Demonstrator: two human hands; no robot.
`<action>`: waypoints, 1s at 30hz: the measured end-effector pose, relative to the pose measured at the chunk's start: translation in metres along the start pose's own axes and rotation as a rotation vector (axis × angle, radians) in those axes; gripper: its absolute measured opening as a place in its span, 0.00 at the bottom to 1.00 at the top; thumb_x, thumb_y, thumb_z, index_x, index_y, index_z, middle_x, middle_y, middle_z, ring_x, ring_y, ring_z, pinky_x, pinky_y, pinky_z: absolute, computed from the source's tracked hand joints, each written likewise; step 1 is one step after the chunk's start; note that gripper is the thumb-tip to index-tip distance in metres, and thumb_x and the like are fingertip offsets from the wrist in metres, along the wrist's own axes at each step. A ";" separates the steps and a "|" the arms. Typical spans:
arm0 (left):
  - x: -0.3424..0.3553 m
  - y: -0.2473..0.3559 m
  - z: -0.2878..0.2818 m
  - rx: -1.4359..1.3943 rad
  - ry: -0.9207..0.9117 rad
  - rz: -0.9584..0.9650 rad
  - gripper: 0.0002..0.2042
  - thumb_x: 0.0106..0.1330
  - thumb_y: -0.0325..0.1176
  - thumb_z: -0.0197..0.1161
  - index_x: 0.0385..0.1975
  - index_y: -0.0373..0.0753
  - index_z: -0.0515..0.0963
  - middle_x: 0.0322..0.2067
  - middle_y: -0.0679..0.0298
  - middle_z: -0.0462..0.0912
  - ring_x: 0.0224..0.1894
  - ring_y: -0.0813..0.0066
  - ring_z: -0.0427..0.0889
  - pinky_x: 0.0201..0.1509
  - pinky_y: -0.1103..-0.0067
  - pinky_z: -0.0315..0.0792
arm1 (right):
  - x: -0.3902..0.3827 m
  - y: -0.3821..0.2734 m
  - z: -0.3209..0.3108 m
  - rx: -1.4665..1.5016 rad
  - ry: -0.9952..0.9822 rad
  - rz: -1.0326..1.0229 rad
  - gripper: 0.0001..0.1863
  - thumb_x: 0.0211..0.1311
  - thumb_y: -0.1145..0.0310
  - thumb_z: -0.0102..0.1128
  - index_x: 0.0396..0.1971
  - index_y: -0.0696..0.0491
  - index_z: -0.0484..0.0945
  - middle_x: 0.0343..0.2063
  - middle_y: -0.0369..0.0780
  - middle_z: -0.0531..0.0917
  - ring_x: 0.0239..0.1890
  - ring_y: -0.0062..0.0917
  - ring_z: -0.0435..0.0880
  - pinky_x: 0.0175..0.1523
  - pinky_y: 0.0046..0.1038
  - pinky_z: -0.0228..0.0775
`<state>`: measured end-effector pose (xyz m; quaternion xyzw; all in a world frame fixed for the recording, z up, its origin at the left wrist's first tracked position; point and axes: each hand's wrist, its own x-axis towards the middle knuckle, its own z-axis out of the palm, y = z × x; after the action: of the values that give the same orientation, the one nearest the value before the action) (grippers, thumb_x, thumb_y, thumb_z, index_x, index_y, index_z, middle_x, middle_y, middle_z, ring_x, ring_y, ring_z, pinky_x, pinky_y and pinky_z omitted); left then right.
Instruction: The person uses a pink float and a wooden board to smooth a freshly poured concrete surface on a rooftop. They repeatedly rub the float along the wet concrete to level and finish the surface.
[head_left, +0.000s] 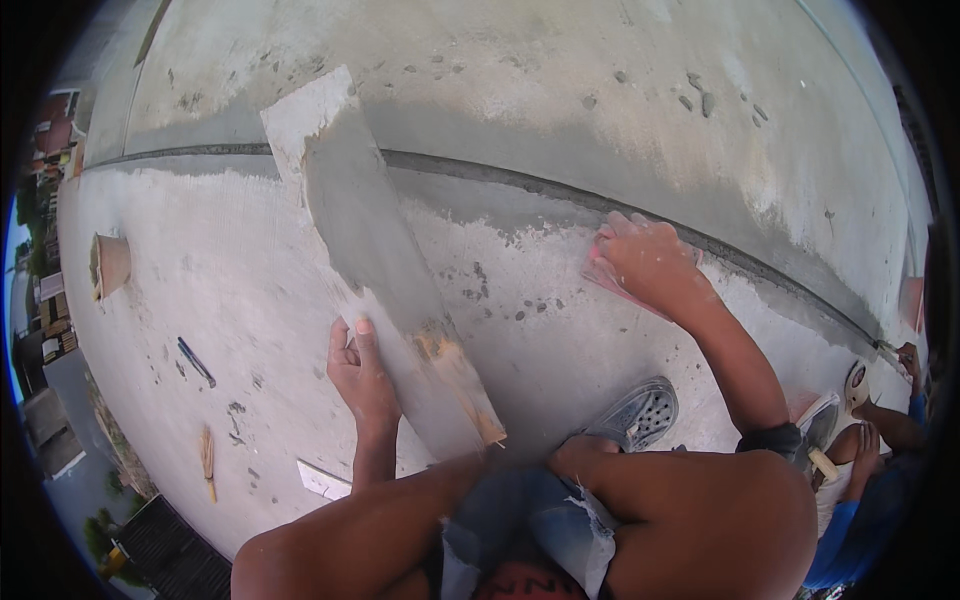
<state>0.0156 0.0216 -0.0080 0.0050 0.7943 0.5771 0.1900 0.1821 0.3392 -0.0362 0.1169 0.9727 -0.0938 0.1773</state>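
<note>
My left hand (368, 385) grips the lower left edge of a long board (365, 220), thumb on its face and fingers curled at the edge. Grey wet mortar is smeared over the board's middle, and its far end is pale. The board is slanted across the dark groove (545, 187) in the concrete. My right hand (645, 255) is closed over a flat, pinkish-red hand float (625, 288), mostly hidden under my fingers and palm. It rests on the concrete close to the groove, beside a band of damp grey mortar (470, 208).
On the left are a bucket (112, 265), a dark slim tool (196, 362) and a small brush (207, 465). A white flat piece (322, 480) lies near my left knee. My clog (645, 412) stands below my right arm. Another person's hand (908, 362) works at the groove's right end.
</note>
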 end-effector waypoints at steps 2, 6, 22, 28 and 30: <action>0.001 -0.010 -0.008 -0.007 0.024 -0.010 0.21 0.82 0.38 0.56 0.63 0.26 0.71 0.38 0.59 0.88 0.37 0.84 0.84 0.39 0.85 0.76 | -0.019 0.005 -0.017 0.284 0.091 -0.018 0.14 0.65 0.65 0.67 0.43 0.59 0.87 0.37 0.45 0.81 0.39 0.34 0.85 0.40 0.34 0.80; 0.004 -0.004 0.019 -0.063 -0.091 -0.051 0.21 0.82 0.38 0.57 0.63 0.27 0.71 0.37 0.62 0.88 0.36 0.86 0.83 0.37 0.85 0.74 | -0.012 -0.029 -0.036 0.926 0.514 -0.114 0.18 0.66 0.64 0.69 0.54 0.53 0.86 0.35 0.42 0.78 0.35 0.33 0.80 0.39 0.33 0.76; 0.009 0.019 0.045 -0.066 -0.274 -0.072 0.19 0.81 0.36 0.58 0.62 0.27 0.73 0.41 0.57 0.89 0.40 0.82 0.85 0.44 0.83 0.78 | -0.051 0.017 0.003 0.803 0.440 -0.074 0.20 0.63 0.67 0.71 0.55 0.50 0.88 0.31 0.40 0.75 0.33 0.31 0.78 0.38 0.33 0.73; 0.018 0.045 0.054 0.068 -0.442 -0.011 0.19 0.81 0.35 0.58 0.62 0.27 0.72 0.41 0.56 0.89 0.41 0.81 0.86 0.44 0.83 0.78 | 0.012 -0.010 -0.064 0.860 0.386 -0.211 0.17 0.71 0.62 0.65 0.54 0.52 0.87 0.30 0.43 0.78 0.32 0.31 0.78 0.38 0.34 0.71; 0.018 0.048 0.055 0.054 -0.448 -0.007 0.19 0.81 0.35 0.57 0.62 0.27 0.72 0.41 0.56 0.89 0.41 0.82 0.86 0.44 0.83 0.78 | 0.018 -0.014 -0.058 0.865 0.303 -0.280 0.18 0.73 0.59 0.63 0.55 0.53 0.87 0.32 0.44 0.80 0.33 0.31 0.79 0.40 0.34 0.71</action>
<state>0.0056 0.0919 0.0161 0.1355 0.7474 0.5394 0.3634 0.1438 0.3421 0.0125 0.0602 0.8656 -0.4949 -0.0458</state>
